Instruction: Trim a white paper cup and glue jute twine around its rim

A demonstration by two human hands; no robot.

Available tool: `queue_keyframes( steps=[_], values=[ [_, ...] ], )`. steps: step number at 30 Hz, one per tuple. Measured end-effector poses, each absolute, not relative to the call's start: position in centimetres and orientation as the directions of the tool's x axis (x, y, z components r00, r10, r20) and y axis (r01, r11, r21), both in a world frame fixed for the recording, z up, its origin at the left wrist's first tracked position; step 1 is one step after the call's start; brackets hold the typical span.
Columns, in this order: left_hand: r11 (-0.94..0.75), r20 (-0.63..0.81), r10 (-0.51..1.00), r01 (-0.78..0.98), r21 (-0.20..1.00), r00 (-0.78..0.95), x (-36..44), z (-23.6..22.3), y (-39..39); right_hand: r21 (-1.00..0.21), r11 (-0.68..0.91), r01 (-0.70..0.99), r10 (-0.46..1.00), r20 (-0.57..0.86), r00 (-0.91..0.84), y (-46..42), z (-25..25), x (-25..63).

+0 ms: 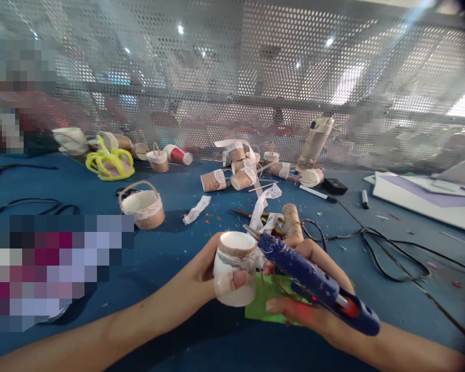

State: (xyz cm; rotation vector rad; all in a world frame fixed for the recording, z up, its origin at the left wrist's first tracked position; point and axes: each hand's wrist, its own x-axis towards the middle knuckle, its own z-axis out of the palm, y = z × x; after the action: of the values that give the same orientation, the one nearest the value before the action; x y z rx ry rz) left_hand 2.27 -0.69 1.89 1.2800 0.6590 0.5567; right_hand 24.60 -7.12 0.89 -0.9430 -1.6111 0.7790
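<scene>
My left hand (208,281) is wrapped round a small white paper cup (236,289), thumb across its front. Twine runs in a band below the cup's rim, with greyish fuzzy strands under it. In my right hand (313,314) is a blue hot glue gun (294,266), a small red light glowing on its body. The nozzle points left and sits close to the cup's rim; whether it touches cannot be told. A green sheet (263,297) lies beneath my right hand. Just beyond are a roll of twine (291,219), scissors (243,213) and white lace strips (265,206).
A twine-and-lace basket (144,206) stands left on the blue table (170,284). Several wrapped cups (244,176) lie at the back near a perforated metal screen (201,67). Left of them is a yellow crown shape (110,163). Black cables (395,274) loop on the right, below white boards (406,199).
</scene>
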Motion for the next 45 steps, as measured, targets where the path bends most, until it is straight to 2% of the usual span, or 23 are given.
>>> queue_keyframes(
  steps=[5, 11, 16, 21, 31, 45],
  values=[
    [0.193, -0.124, 0.7, -0.02, 0.981, 0.704, 2.6, 1.4, -1.0, -0.848, 0.47, 0.244, 0.882, 0.465, -0.079, -7.2, 0.3, 24.2],
    [0.219, -0.129, 0.676, -0.031, 0.975, 0.726, 2.8, 1.3, -1.2, -0.865, 0.403, 0.299, 0.911, 0.41, -0.04, -7.3, -0.4, 24.2],
    [0.211, -0.135, 0.667, -0.012, 0.977, 0.733, 2.9, 1.6, -1.2, -0.844, 0.407, 0.348, 0.901, 0.434, -0.001, -7.5, -0.2, 24.2],
    [0.198, -0.138, 0.667, 0.005, 0.98, 0.732, 2.9, 1.7, -1.1, -0.829, 0.461, 0.318, 0.875, 0.485, -0.005, -7.4, 0.8, 24.1],
    [0.202, -0.14, 0.641, 0.011, 0.979, 0.755, 2.5, 1.6, -1.2, -0.917, 0.312, 0.249, 0.941, 0.335, 0.051, -7.0, 1.1, 24.1],
    [0.177, -0.116, 0.608, 0.009, 0.984, 0.785, 2.4, 1.7, -1.1, -0.912, 0.32, 0.255, 0.937, 0.344, 0.054, -7.0, 1.3, 24.1]
  ],
)
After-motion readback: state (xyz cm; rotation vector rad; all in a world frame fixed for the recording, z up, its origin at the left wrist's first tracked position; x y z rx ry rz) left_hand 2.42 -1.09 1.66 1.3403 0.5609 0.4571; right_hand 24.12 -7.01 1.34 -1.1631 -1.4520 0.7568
